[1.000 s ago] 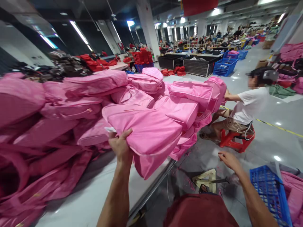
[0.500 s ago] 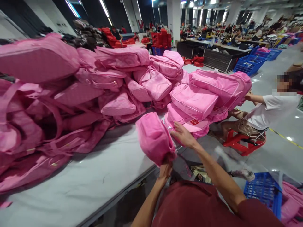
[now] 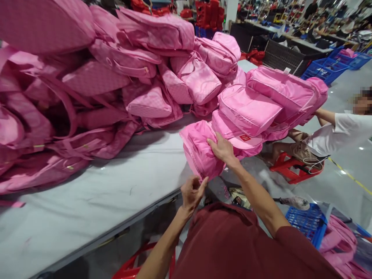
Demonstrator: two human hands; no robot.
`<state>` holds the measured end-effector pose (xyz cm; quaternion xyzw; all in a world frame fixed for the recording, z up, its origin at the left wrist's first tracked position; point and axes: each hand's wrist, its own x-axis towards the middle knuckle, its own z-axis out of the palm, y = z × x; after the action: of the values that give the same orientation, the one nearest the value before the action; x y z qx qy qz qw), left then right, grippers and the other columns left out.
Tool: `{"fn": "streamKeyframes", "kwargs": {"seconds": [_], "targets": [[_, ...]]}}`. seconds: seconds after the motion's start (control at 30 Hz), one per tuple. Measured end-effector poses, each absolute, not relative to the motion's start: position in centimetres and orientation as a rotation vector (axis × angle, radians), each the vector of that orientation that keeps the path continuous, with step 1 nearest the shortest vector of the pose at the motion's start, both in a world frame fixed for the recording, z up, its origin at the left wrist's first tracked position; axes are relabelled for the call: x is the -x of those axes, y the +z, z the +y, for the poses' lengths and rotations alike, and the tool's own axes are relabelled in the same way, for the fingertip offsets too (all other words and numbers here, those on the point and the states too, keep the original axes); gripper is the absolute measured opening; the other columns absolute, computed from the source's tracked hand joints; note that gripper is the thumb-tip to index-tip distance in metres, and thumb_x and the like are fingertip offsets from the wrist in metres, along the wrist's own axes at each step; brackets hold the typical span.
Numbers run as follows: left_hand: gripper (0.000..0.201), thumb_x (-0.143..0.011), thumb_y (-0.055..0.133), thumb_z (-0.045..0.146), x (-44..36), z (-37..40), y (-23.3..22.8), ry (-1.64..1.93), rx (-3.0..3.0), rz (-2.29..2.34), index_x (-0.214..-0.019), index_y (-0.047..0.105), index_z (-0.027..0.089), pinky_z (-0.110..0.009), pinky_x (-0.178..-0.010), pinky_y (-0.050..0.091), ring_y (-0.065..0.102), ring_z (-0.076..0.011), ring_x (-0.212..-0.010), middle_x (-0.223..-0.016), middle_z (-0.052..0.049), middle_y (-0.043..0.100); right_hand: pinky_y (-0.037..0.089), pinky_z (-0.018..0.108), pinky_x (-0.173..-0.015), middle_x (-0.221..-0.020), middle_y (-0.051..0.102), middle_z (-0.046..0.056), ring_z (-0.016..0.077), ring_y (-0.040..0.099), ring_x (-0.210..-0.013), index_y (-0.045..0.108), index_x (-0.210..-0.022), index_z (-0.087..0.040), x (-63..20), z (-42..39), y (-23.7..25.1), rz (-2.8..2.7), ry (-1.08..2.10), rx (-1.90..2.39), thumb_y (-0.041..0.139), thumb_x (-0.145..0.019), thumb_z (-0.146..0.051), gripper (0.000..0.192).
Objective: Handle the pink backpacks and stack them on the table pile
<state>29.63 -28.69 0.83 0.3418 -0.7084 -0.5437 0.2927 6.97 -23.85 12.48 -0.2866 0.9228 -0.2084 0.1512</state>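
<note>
I hold a pink fabric bag (image 3: 199, 149) at the near edge of the grey table (image 3: 116, 193). My right hand (image 3: 222, 149) grips its upper right side, fingers curled over the fabric. Just below it, my left hand (image 3: 193, 192) pinches the bag's bottom edge. Right behind the bag is a short stack of flat pink bags (image 3: 250, 110), one with a red label. A large heap of pink bags (image 3: 87, 77) covers the table's left and far side.
A seated person in a white shirt (image 3: 334, 133) on a red stool (image 3: 293, 170) reaches into the stack from the right. A blue crate (image 3: 305, 223) and more pink bags (image 3: 340, 240) lie on the floor at lower right. Blue and black bins stand farther back.
My left hand pulled the pink bag off the heap and down to the table edge. My right hand came up from the lower right and took hold of it. The view dropped lower.
</note>
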Motion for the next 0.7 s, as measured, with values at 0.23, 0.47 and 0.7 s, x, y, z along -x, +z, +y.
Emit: {"fn": "streamKeyframes", "kwargs": {"seconds": [0.23,0.47,0.7], "targets": [[0.027,-0.089,0.095,0.014,-27.8,-31.3,1.1,-1.845,-1.024,-1.659,-0.109,0.081,0.026,-0.032,-0.095,0.054,0.072,-0.0268,-0.102,-0.109,-0.007,0.081,0.058,0.056,-0.117,-0.142,0.082,0.018,0.04,0.077,-0.135,0.055,-0.165,-0.02,-5.8,-24.7,12.5,2.669,-0.574,0.79,0.045,-0.121,-0.062,0.062],[0.034,-0.088,0.092,0.016,-27.9,-31.3,-0.2,-1.869,-1.011,-1.651,-0.119,0.083,0.028,-0.037,-0.114,0.055,0.072,-0.0292,-0.116,-0.116,-0.007,0.08,0.057,0.057,-0.119,-0.143,0.081,0.021,0.0404,0.076,-0.137,0.049,-0.17,-0.018,-5.3,-24.9,12.0,2.688,-0.572,0.78,0.042,-0.122,-0.061,0.065],[0.031,-0.094,0.071,0.027,-26.3,-27.7,-2.3,-1.893,-1.043,-1.388,-0.125,0.07,0.029,-0.036,-0.115,0.054,0.067,-0.0277,-0.127,-0.13,-0.007,0.074,0.057,0.059,-0.119,-0.143,0.081,0.022,0.041,0.078,-0.136,0.047,-0.172,-0.017,-6.1,-24.3,12.1,2.679,-0.562,0.719,0.041,-0.123,-0.061,0.066]]}}
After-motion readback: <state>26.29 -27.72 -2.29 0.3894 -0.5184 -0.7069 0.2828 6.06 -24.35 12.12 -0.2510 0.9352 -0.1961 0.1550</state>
